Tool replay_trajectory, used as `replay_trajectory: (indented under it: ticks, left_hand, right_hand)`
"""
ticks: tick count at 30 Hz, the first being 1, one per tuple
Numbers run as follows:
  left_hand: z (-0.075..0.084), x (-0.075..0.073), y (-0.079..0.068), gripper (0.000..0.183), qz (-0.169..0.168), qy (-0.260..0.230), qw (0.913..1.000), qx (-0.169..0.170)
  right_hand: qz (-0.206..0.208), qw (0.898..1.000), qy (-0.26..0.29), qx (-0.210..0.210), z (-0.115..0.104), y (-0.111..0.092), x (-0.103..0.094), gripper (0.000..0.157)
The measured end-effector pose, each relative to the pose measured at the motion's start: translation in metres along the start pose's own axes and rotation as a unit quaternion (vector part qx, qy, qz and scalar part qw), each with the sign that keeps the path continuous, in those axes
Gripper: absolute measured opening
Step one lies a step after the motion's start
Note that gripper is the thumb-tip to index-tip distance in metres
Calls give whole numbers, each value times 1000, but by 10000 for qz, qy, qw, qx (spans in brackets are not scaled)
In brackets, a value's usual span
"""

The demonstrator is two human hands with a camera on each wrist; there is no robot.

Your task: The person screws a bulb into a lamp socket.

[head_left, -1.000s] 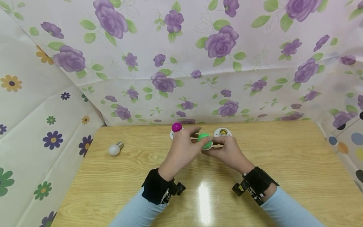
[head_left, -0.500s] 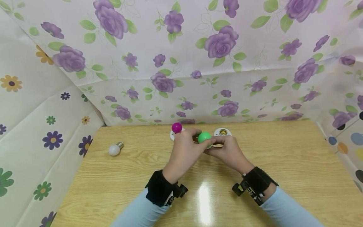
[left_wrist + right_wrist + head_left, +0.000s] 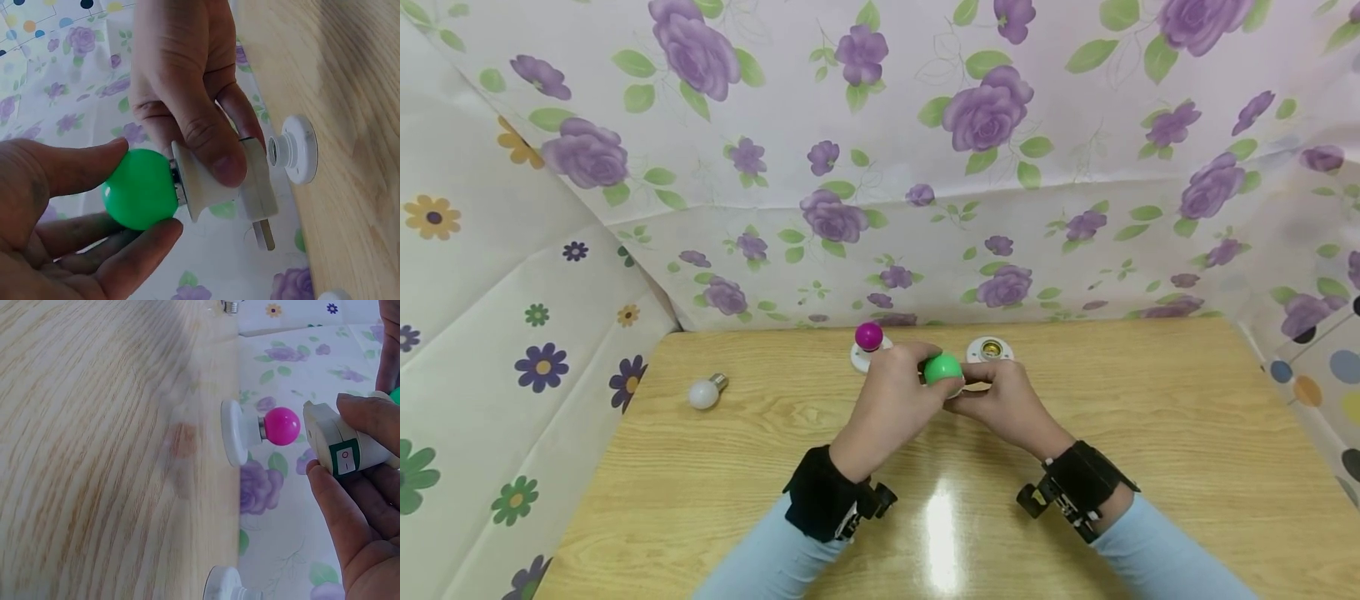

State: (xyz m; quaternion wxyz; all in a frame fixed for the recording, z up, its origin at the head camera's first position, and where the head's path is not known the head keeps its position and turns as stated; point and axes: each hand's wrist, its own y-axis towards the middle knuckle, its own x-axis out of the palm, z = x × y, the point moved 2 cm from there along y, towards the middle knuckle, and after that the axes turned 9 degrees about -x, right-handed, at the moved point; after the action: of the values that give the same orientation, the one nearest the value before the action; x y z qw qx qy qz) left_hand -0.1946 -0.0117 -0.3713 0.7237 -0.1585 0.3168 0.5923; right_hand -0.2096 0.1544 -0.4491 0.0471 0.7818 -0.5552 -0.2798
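A round green light bulb (image 3: 140, 190) is pinched between the thumb and fingers of my left hand (image 3: 895, 387). Its metal base enters the mouth of a white plug-in lamp socket (image 3: 209, 184); a sliver of metal shows between them. My right hand (image 3: 1006, 396) grips that socket by its body, thumb on one side. In the right wrist view, a green-framed rocker switch (image 3: 345, 456) shows on the socket. Flat plug prongs (image 3: 267, 235) stick out in the left wrist view. Both hands are raised over the table, near its far part.
Behind the left hand, a magenta bulb (image 3: 868, 336) stands in a white round lamp base (image 3: 861, 359). Another lamp base (image 3: 977, 350), without a bulb, is behind the right hand. A white bulb (image 3: 703, 394) lies at left on the wooden table (image 3: 760, 492). Flowered sheets (image 3: 895, 167) surround the back and sides.
My left hand has shifted slightly right and turned on the green bulb; the socket's pale rim below it shows less. The right hand stays nearly in place, still gripping the socket.
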Motion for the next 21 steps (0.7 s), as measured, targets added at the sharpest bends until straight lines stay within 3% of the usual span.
replay_trajectory:
  ticks: [8, 12, 15, 21]
  left_hand:
    - [1, -4, 2, 36, -791, 66, 9968, 49]
    - [0, -5, 2, 39, -941, -82, 9955, 76]
    - [-1, -4, 1, 45, -706, -266, 9971, 59]
    - [0, 0, 0, 51, 272, -416, 9986, 196]
  right_hand:
    - [-101, 9999, -12, 28, -2, 0, -1, 28]
    - [-121, 9999, -6, 54, -1, -1, -1, 28]
    - [-56, 9999, 76, 126, -2, -1, -2, 28]
    - [174, 9995, 78, 247, -27, 1, -4, 25]
